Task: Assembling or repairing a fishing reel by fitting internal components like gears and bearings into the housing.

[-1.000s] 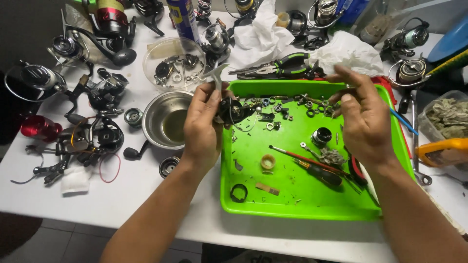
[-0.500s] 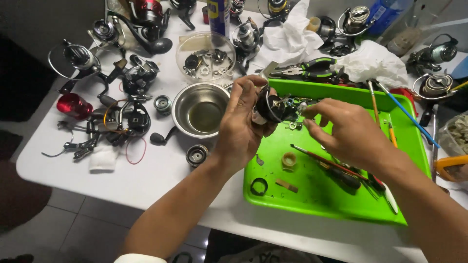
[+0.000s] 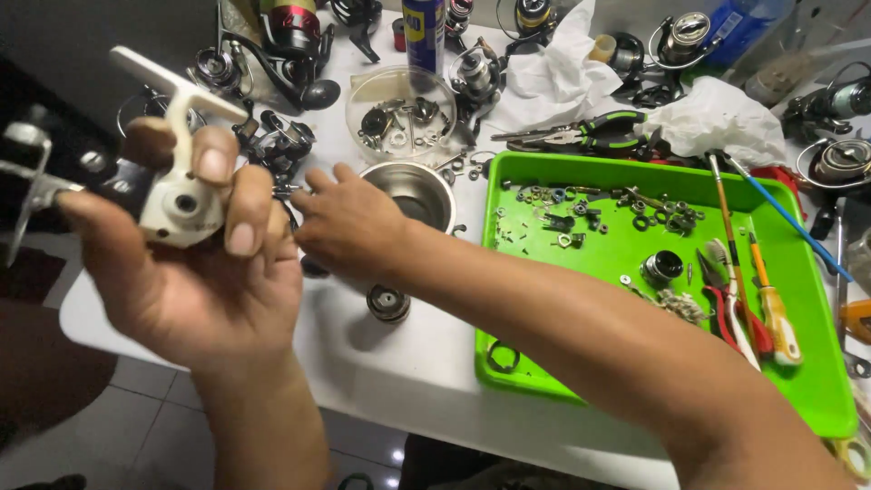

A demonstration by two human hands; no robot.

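Observation:
My left hand [image 3: 195, 290] is raised close to the camera at the left, gripping a white fishing reel body [image 3: 181, 204] with its foot pointing up. My right hand [image 3: 349, 222] reaches across to the left over the white table, just left of a steel bowl [image 3: 419, 191] and beside a heap of dark reels [image 3: 277, 145]. Its fingers are spread and nothing shows in them, though the tips lie partly behind my left hand. A small dark spool [image 3: 388, 304] stands on the table under my right wrist.
A green tray [image 3: 635, 363] at the right holds small screws, washers, a spool, screwdrivers [image 3: 771, 308] and brushes. Behind it lie pliers [image 3: 581, 134] and white cloths [image 3: 717, 118]. A clear bowl of parts [image 3: 399, 109], a spray can [image 3: 423, 32] and more reels crowd the back.
Both hands have left the tray and moved left. My left hand now holds a white reel body up near the camera instead of the dark part. My right hand reaches toward the reels.

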